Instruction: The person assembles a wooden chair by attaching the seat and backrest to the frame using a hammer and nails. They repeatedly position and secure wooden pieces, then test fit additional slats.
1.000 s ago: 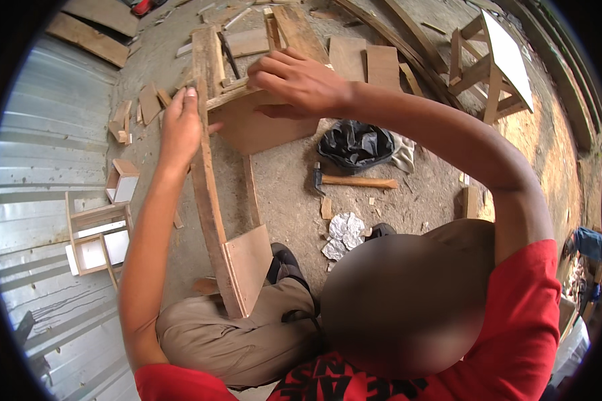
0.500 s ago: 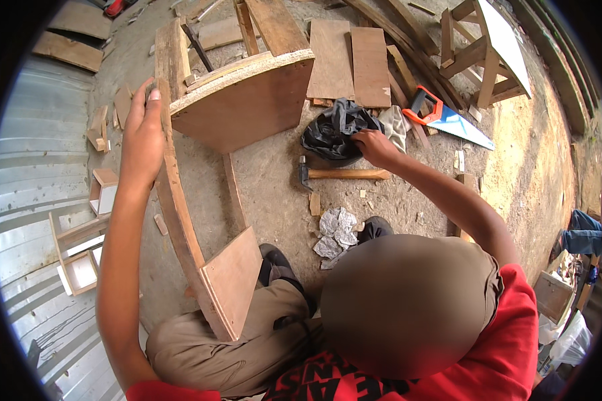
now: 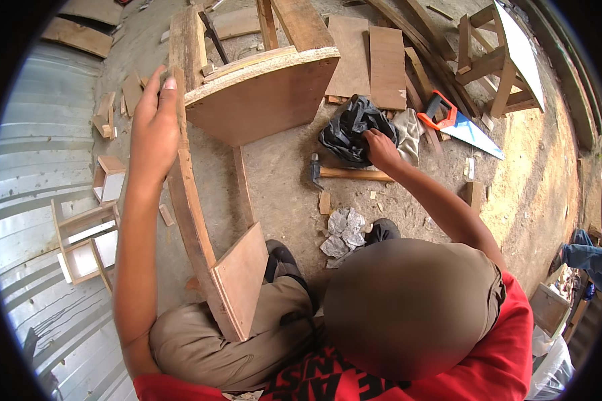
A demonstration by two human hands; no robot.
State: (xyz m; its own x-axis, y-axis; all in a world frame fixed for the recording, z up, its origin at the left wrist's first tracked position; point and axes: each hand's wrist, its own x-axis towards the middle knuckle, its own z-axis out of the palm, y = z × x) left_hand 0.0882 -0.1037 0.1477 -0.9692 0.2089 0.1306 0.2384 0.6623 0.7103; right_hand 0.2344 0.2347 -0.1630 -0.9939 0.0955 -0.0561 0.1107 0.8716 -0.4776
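My left hand [image 3: 155, 130] is closed around the upright timber at the left of a wooden frame [image 3: 197, 234], thumb on top. The frame leans over my left leg; it has a brown panel [image 3: 264, 103] with a rough pale edge and a smaller board [image 3: 242, 277] at its near end. My right hand [image 3: 383, 150] reaches into a crumpled black plastic bag [image 3: 353, 130] on the ground, fingers curled, tips hidden in its folds. Just below the bag lies a hammer [image 3: 348, 173] with a wooden handle, its far end hidden by my right arm.
An orange-handled handsaw [image 3: 471, 134] lies beyond my right hand, near a pale cloth [image 3: 408, 134]. Two flat boards [image 3: 386, 67] and long timbers are behind. A white-topped stool [image 3: 505, 63] stands far right; crumpled paper [image 3: 344, 230] lies by my feet. Small wooden boxes [image 3: 87, 254] sit left.
The whole view has shifted, so things appear farther right. My right hand has moved slightly left relative to the bag, its fingers further into the folds. My left hand keeps its grip on the frame.
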